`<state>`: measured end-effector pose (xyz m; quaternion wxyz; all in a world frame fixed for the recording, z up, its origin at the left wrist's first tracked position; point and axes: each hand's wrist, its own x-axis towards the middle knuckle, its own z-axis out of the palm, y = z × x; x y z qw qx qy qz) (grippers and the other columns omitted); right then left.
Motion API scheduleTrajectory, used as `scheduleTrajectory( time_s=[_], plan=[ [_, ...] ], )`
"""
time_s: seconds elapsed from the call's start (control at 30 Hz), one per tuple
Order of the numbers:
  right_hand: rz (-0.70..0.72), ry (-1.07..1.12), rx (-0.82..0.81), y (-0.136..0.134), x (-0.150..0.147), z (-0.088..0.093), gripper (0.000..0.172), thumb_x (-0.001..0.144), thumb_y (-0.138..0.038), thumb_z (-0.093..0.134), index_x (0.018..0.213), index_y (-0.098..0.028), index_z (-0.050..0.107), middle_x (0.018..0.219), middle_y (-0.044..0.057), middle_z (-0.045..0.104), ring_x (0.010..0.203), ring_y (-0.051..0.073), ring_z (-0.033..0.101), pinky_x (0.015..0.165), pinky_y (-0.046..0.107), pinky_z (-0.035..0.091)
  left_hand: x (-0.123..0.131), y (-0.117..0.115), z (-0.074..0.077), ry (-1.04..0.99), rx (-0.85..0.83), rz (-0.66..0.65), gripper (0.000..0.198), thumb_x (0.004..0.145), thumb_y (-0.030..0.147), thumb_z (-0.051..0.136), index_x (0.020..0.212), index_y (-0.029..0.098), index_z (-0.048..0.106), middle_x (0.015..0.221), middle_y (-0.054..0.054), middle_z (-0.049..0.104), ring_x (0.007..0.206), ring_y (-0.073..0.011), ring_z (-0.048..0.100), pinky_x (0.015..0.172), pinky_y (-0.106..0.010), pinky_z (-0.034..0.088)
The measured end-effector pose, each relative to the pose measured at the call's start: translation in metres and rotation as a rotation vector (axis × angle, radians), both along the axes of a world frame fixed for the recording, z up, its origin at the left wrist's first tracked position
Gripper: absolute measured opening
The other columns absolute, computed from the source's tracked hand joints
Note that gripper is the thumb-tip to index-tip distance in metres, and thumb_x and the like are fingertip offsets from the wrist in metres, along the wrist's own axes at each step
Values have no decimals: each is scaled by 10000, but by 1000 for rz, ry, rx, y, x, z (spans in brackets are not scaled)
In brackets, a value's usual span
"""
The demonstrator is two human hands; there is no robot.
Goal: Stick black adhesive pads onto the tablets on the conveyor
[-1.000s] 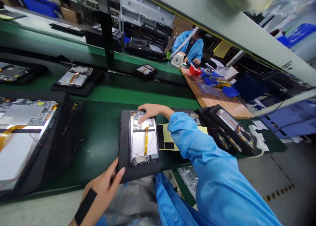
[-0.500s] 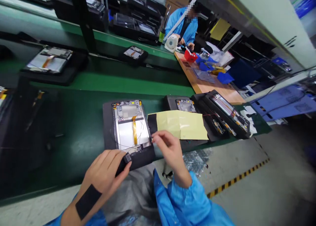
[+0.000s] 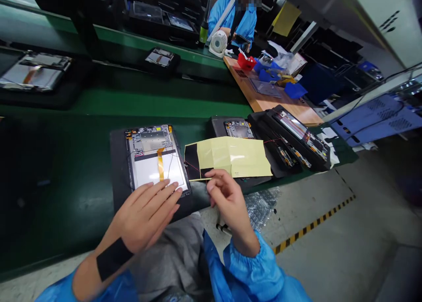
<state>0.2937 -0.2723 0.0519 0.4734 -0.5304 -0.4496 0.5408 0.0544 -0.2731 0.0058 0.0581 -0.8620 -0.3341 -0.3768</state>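
An opened tablet with a circuit board, a white battery and an orange ribbon cable lies on a black foam pad. My left hand rests flat over its lower end, fingers stretched out; a black patch is stuck on that wrist. Right of the tablet, a yellow sheet carries black pieces at its left end. My right hand is at the sheet's lower left edge, fingers curled, thumb near index finger. Whether it holds something is too small to tell.
More opened devices lie on foam to the right and on the green line behind. A wooden table bears a red bin and blue bins. A person in blue sits beyond, near a white fan.
My left hand has gone from the foam's lower edge, where a small dark block was at its fingers, onto the tablet. My right hand has shifted to the sheet's black pieces. The view has turned slightly.
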Motion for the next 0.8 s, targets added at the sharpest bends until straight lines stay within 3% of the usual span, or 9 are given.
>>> scheduleTrajectory(
  time_s=[0.1,0.2,0.3,0.4,0.5,0.63,0.7,0.8],
  plan=[
    [53,-121,37,5,19,6,194,958,-438,810,994,-248,822,736,-12,655,603,138,557,570,264,480,-13,11,-12,112,-86,-65,349,1087,106,518,1339,211,736,1415,-79,787,1376,-234,707,1312,-460,407],
    [264,-158,89,10,30,9,242,958,-424,843,1123,-246,840,992,47,756,802,181,680,685,291,550,-30,15,-25,124,-172,-102,393,1081,99,499,1355,233,747,1436,-77,779,1426,-232,682,1365,-500,339],
    [459,-339,305,18,29,8,146,1065,-330,728,1123,-233,820,1087,82,753,983,220,716,864,345,593,-43,18,-34,131,-127,-166,411,1070,85,484,1366,220,734,1447,-80,773,1462,-214,652,1383,-455,292],
    [666,-621,552,30,21,6,185,1127,-221,596,1142,-180,776,1200,149,751,1140,262,699,1020,410,580,-45,24,-34,128,-118,-175,340,1059,78,542,1287,222,750,1404,-69,791,1455,-217,647,1350,-431,343],
    [925,-848,685,44,14,10,248,1130,-124,514,1164,-144,760,1108,155,791,1045,262,701,950,394,587,-39,35,-27,127,-141,-172,267,1065,84,543,1161,220,752,1348,-66,805,1430,-230,643,1299,-439,404],
    [1022,-1154,680,59,4,27,230,1101,-106,562,1243,-125,741,934,119,769,870,257,686,794,364,559,-34,51,-16,126,-172,-249,242,1092,129,493,1064,218,717,1381,-69,777,1451,-251,594,1267,-457,424],
    [1063,-1200,612,65,-1,35,206,1079,-120,618,1261,-111,714,972,121,773,862,254,696,768,353,551,-35,57,-14,110,-197,-295,228,1089,136,493,1070,218,705,1415,-69,756,1452,-262,584,1249,-458,438],
    [1160,-1102,563,72,-5,39,180,1079,-120,632,1238,-131,716,1064,115,797,939,249,715,815,346,558,-36,59,-15,68,-236,-326,217,1081,137,506,1104,227,702,1419,-61,749,1434,-261,595,1226,-446,461]
  ],
)
